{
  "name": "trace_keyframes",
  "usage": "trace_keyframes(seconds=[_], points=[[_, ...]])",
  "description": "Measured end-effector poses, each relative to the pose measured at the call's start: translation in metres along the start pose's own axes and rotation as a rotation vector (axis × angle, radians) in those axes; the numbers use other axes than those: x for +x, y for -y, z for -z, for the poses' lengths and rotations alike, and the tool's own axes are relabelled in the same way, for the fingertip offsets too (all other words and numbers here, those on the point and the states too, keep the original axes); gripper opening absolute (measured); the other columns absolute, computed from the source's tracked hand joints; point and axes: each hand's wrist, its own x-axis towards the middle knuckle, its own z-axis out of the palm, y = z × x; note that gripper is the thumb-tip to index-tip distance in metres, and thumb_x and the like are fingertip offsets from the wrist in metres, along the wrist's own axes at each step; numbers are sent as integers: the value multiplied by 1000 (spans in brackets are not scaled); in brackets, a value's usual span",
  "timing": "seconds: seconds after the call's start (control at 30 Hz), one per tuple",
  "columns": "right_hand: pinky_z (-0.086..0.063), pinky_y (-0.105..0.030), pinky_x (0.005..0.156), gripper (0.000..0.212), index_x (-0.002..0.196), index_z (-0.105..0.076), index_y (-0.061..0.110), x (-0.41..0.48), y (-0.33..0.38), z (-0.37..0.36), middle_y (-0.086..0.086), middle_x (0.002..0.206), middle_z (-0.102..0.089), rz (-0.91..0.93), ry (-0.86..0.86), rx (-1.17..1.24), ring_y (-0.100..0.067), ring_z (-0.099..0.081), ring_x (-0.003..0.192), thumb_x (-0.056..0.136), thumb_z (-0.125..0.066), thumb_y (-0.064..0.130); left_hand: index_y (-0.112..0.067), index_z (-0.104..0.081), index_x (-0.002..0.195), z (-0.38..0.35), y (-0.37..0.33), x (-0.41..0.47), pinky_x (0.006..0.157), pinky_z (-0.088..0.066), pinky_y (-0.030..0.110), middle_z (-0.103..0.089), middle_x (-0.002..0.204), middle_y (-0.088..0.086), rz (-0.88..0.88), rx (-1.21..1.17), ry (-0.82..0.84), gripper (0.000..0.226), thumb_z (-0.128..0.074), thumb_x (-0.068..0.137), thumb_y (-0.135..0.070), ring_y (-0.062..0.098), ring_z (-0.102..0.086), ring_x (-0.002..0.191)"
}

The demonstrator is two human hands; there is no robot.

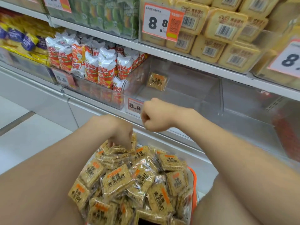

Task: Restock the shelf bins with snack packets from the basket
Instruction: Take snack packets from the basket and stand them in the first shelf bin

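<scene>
**Left hand in the heap, bin waiting up ahead**

The left hand (121,135) is down in the basket (194,177), fingertips pinching a top packet (119,150) at the far edge of the pile. The right hand (152,116) hangs above and just ahead of it, curled into a fist with no packet showing in it. The two hands sit close together but are not touching.

The packets (129,181) fill the basket to the brim, flat and squarish, lying every which way between the forearms.

Now the bit that matters. The clear bin (186,101) lies up and forward of the left hand, a little to the right, with its long side running along the shelf. It looks nearly bare, with one lone packet (157,82) at the back. The right hand is the nearer one, hovering right at the bin's front lip over the price tag (134,107).

As I see it, the lift has to clear that front wall and slip under the upper shelf (194,66), and the right fist sits squarely in the left hand's path. Tomato bags (103,69) crowd the next bin to the left, and yellow packs (225,25) are stacked above.
</scene>
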Motion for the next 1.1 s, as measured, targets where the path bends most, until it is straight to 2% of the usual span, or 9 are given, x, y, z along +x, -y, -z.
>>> trace_keyframes(seconds=[0.07,0.17,0.23,0.3,0.4,0.57,0.73,0.97,1.1], points=[[-66,-42,65,18,84,-77,18,-10,1,-29,1,63,-71,-36,288,75,-18,-74,60,81,-60,11,-20,-72,113,-5,-3,2,64,-50,29,-69,78,-7,-14,25,-7,35,-69,94,-49,16,-73,78],[-63,-43,85,34,117,-74,25,-14,10,-70,4,102,-76,-5,497,-40,-19,-74,92,88,-76,42,-18,-72,104,-10,-5,9,61,-45,27,-73,95,1,-36,67,-69,26,-67,95,-42,21,-61,74],[-60,-39,86,44,105,-72,17,-16,24,-86,4,101,-70,19,543,-105,-21,-70,99,89,-74,58,-24,-63,94,-14,-5,12,62,-40,29,-63,93,1,-47,99,-98,15,-66,94,-38,24,-51,75],[-54,-36,76,53,93,-64,11,-22,36,-95,5,82,-59,-11,562,-114,-21,-64,84,88,-72,63,-24,-61,94,-18,-7,15,63,-39,29,-60,97,2,-50,117,-82,15,-66,93,-38,24,-49,79],[-52,-33,72,61,117,-62,7,-26,44,-103,3,76,-55,-94,548,-105,-16,-58,67,89,-74,59,-19,-67,103,-20,-9,17,68,-42,30,-67,106,5,-58,96,-65,21,-66,95,-38,25,-52,83],[-65,-40,79,37,84,-67,6,-17,31,-108,-5,80,-79,-198,643,24,-20,-78,76,90,-82,38,-27,-64,120,-19,-14,15,80,-49,33,-60,114,-6,-104,97,-65,22,-65,99,-35,23,-62,101],[-65,-38,81,28,103,-77,-4,-9,18,-106,-11,94,-81,-264,719,162,-20,-79,87,96,-76,23,-28,-60,134,-16,-19,8,82,-41,29,-57,126,-7,-109,125,-72,31,-58,103,-28,18,-53,101],[-61,-28,59,7,92,-76,3,-10,-1,-49,-5,77,-75,-301,437,177,-19,-75,68,89,-74,10,-23,-57,130,-13,-16,4,82,-50,34,-61,115,-4,-93,55,-109,31,-56,102,-36,22,-59,97],[-65,-38,74,11,94,-74,2,-22,-14,-21,-11,79,-78,-326,215,315,-23,-78,73,89,-66,7,-22,-38,155,-4,-8,-2,100,-55,43,-65,134,1,-86,-97,-115,83,-74,89,-57,24,-65,115]])
